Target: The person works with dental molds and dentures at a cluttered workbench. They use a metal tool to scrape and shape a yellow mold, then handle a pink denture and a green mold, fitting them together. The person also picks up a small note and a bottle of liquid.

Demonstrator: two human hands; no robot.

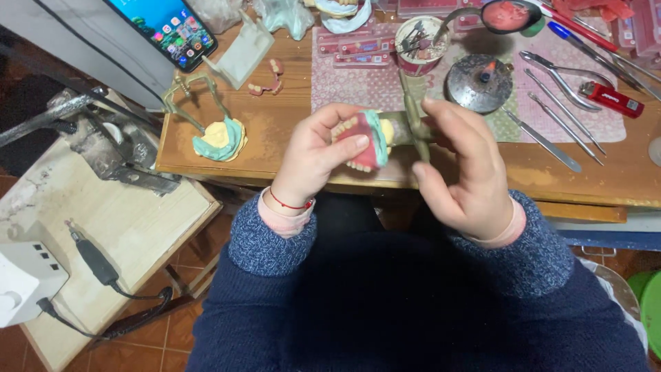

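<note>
**Wax, plaster, brass and worn wood**

The left hand [313, 155] grips a denture model [365, 141] of glossy pink wax, pale matt teeth and chalky green plaster. The right hand [465, 169] pinches a dull brass-coloured metal frame [413, 117]. Beneath both hands lies a scuffed, stained wooden bench [275, 131]. Beyond the right hand, steel instruments [561, 86] gleam smooth on patterned pink cloth [358, 86]. Both sleeves are fuzzy blue knit.

Left hand [318, 155] gripping a pink wax denture set-up [363, 141] on its green-and-yellow cast — thumb across the front teeth. Right hand [463, 169] holding a slim metal wax instrument [412, 110], tip at the cast. On the wooden bench [289, 131]: second cast on brass articulator [206, 117], spirit burner [479, 83], red lighter [611, 98] — phone [172, 27] propped behind.
</note>
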